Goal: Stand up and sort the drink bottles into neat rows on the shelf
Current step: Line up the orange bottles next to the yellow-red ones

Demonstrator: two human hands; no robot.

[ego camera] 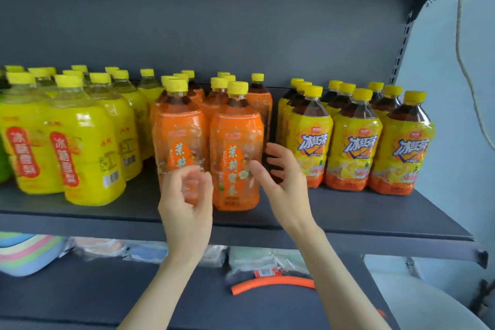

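Up on the dark grey metal shelf (361,211) every bottle stands upright: big yellow-labelled plastic bottles with yellow caps (85,147) in rows at nine o'clock, yellow-and-orange labelled dark-tea bottles with yellow caps (353,147) in three neat files at three o'clock, and between them the orange-labelled plastic bottles with yellow caps, two files deep. The front-left orange bottle (178,136) and the front-right orange bottle (235,147) sit side by side at the shelf's front. The left hand (186,211) hangs in front of the front-left bottle's lower half, fingers loosely curled and blurred, gripping nothing; whether it touches I can't tell. The right hand (286,182) is spread wide at that pair's three o'clock, thumb towards the front-right bottle's label, holding nothing. At six o'clock, a lower shelf (107,289) carries a curved orange foam tube (270,283).
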